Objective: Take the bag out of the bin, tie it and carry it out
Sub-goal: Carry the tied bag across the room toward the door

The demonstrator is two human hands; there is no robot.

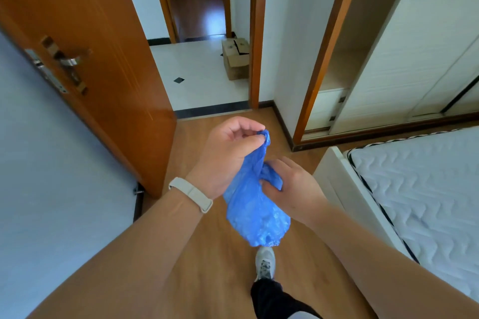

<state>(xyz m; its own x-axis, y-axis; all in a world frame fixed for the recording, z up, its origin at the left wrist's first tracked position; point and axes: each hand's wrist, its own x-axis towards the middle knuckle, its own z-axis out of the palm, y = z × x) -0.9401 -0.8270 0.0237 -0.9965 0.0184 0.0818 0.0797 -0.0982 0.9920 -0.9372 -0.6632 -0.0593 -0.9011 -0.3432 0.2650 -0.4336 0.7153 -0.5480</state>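
A small blue plastic bag (255,212) hangs in front of me at the middle of the view, its lower part bulging above my shoe. My left hand (228,153) pinches one twisted end of the bag's top between thumb and fingers, held up. Lower and to the right, my right hand (290,189) grips another bunched part of the bag's top. The two gathered ends cross between my hands. No bin is in view.
An open brown door (85,41) stands on the left. The doorway ahead leads to a white tiled floor (197,75) with a cardboard box (236,59). A bed with a white mattress (420,189) is on the right, a wardrobe (404,59) behind it.
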